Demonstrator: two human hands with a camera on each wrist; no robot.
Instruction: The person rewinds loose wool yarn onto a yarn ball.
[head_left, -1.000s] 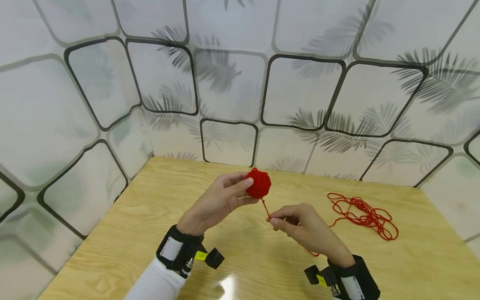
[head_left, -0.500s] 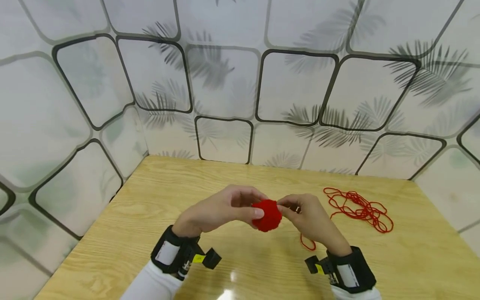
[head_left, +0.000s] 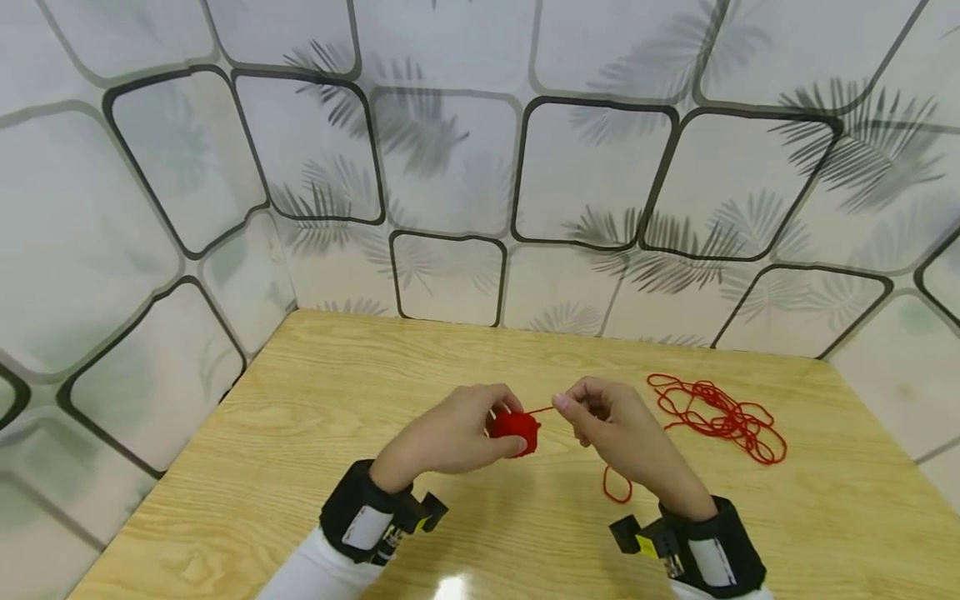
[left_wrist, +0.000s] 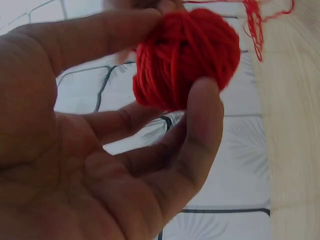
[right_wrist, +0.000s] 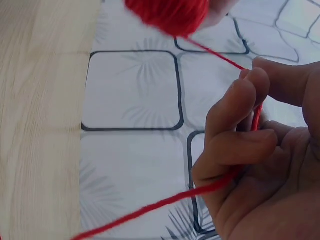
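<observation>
A small red ball of yarn [head_left: 513,430] is gripped between the thumb and fingers of my left hand [head_left: 462,429], above the table. In the left wrist view the wound strands of the yarn ball [left_wrist: 185,60] show clearly. My right hand [head_left: 618,429] is to the right of it, pinching the yarn strand [head_left: 540,409] between thumb and index finger. That strand runs taut from the ball to the pinch. In the right wrist view the yarn [right_wrist: 165,202] passes on through the curled fingers of the right hand [right_wrist: 250,130] and trails off to the lower left.
A loose tangle of red yarn [head_left: 723,421] lies on the wooden table [head_left: 360,375] to the right. A small yarn loop [head_left: 617,485] hangs or lies below the right hand. A patterned wall [head_left: 457,167] closes off the back and left side.
The left hand has lowered and turned over with the yarn ball. The right hand came up to the ball, then drew away to the right, with the strand stretched between them again.
</observation>
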